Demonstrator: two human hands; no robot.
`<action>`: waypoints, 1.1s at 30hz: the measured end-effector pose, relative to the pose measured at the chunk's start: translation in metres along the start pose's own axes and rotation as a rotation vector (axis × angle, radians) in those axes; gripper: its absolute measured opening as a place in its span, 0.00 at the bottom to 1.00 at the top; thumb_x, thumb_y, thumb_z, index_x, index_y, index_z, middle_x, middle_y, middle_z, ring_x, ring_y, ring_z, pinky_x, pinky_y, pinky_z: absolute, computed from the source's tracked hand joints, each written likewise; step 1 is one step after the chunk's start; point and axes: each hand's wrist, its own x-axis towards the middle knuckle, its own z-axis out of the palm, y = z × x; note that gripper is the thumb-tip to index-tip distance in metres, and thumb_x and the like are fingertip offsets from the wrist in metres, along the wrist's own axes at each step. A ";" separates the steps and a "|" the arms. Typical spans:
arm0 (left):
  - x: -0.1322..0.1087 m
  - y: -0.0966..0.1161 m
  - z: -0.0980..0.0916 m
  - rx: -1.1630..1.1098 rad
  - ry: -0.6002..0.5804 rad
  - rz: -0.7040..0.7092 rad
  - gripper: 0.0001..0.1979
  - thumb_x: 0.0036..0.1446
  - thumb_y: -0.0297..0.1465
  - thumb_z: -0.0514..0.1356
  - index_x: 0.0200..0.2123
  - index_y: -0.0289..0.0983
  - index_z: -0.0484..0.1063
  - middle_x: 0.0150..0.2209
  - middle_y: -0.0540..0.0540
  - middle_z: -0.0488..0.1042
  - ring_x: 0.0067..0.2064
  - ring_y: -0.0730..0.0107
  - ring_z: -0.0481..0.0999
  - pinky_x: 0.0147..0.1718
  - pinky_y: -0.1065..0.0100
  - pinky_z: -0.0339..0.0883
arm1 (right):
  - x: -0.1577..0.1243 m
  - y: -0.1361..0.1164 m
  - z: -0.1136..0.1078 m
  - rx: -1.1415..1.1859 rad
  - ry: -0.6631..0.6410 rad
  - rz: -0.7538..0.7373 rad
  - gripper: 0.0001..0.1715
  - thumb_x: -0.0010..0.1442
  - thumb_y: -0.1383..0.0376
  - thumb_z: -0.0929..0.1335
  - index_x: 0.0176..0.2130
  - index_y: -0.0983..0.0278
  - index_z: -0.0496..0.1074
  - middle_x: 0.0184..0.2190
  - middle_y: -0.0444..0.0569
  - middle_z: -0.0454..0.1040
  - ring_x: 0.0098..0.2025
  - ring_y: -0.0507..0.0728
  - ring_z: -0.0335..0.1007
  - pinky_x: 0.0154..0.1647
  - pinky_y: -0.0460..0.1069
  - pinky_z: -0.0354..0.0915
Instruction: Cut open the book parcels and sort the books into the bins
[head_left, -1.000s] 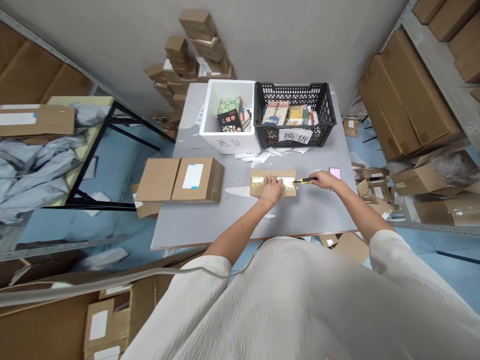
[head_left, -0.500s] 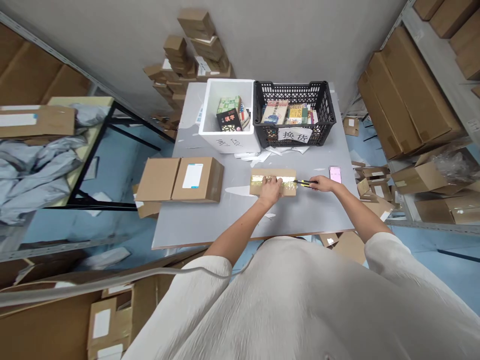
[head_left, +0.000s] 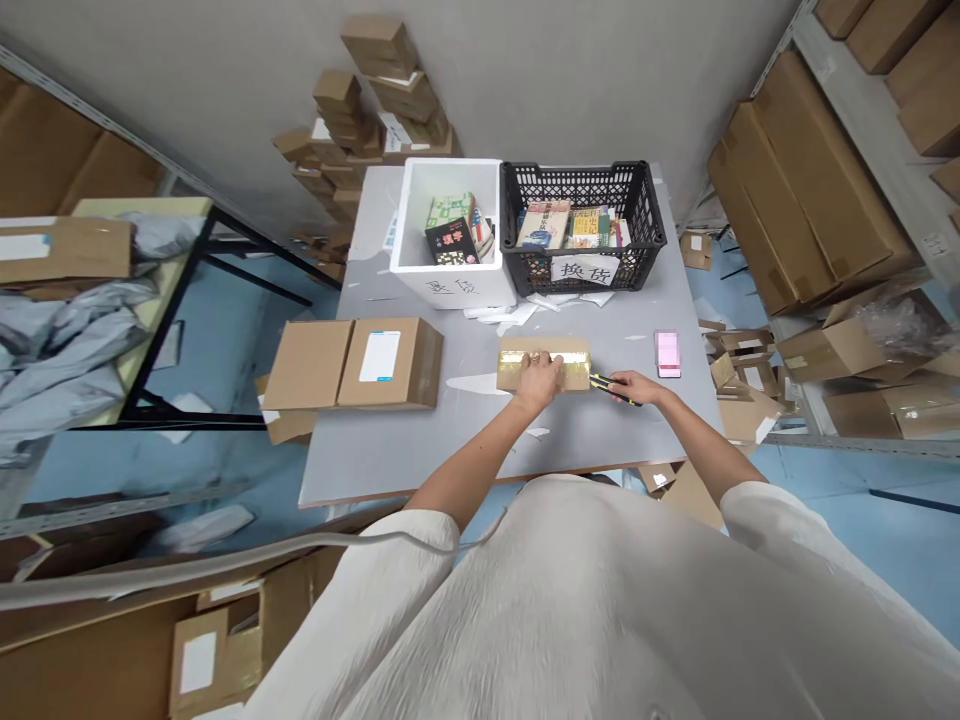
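A small cardboard box with shiny tape along its top lies on the grey table. My left hand rests on top of this box, fingers spread and pressing on the tape. To the right, my right hand is closed around a black and yellow cutter, whose tip points left at the box's right end. Whether the blade touches the cardboard is too small to tell. A phone with a pink screen lies beyond my right hand.
Behind the box stand a white foam bin and a black crate, both holding books. Two larger cartons sit on the table's left side. Paper scraps lie before the bins. Shelving with cartons flanks the right.
My right hand and the cutter have shifted slightly down, and the cutter now tilts more downward to the right. My left hand stays on the box. The whole view has moved slightly.
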 end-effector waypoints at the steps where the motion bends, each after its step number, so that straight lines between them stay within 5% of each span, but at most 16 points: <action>1: 0.000 -0.001 0.000 -0.007 0.002 0.003 0.33 0.64 0.36 0.71 0.69 0.41 0.70 0.70 0.29 0.73 0.65 0.39 0.80 0.78 0.42 0.51 | -0.001 0.001 0.001 0.003 0.021 0.006 0.26 0.70 0.42 0.73 0.37 0.60 0.72 0.29 0.43 0.77 0.29 0.52 0.67 0.28 0.45 0.61; 6: 0.000 -0.004 -0.003 -0.071 0.043 0.015 0.40 0.66 0.40 0.69 0.77 0.41 0.62 0.69 0.30 0.74 0.67 0.37 0.77 0.74 0.46 0.56 | -0.014 0.009 0.001 0.046 0.178 0.038 0.27 0.72 0.41 0.71 0.37 0.60 0.72 0.32 0.46 0.81 0.31 0.54 0.74 0.29 0.45 0.66; 13: 0.007 0.003 -0.015 -0.134 0.136 -0.096 0.27 0.77 0.34 0.53 0.75 0.39 0.67 0.71 0.30 0.71 0.65 0.40 0.78 0.65 0.46 0.66 | -0.025 0.010 0.001 -0.082 0.381 -0.008 0.24 0.80 0.44 0.64 0.53 0.59 0.75 0.40 0.49 0.85 0.38 0.59 0.81 0.41 0.50 0.75; 19: 0.019 0.001 -0.016 -0.133 0.140 -0.071 0.32 0.73 0.31 0.59 0.78 0.41 0.62 0.76 0.30 0.67 0.72 0.37 0.69 0.66 0.43 0.63 | -0.030 -0.006 0.004 -0.612 0.393 -0.139 0.27 0.81 0.52 0.65 0.69 0.56 0.78 0.57 0.58 0.83 0.62 0.68 0.77 0.64 0.58 0.70; 28: 0.048 -0.009 -0.024 -0.159 0.038 -0.086 0.25 0.66 0.33 0.67 0.66 0.41 0.75 0.68 0.29 0.72 0.72 0.34 0.66 0.65 0.41 0.62 | -0.020 -0.008 0.004 -0.765 0.350 -0.151 0.30 0.79 0.57 0.68 0.74 0.59 0.76 0.55 0.60 0.80 0.59 0.68 0.76 0.64 0.57 0.68; 33: 0.045 -0.014 -0.019 -0.108 0.080 0.018 0.24 0.71 0.33 0.60 0.68 0.39 0.73 0.66 0.28 0.75 0.70 0.35 0.68 0.67 0.38 0.59 | -0.015 -0.004 -0.002 -0.746 0.350 -0.170 0.29 0.78 0.57 0.70 0.73 0.57 0.78 0.53 0.59 0.80 0.57 0.69 0.77 0.62 0.57 0.70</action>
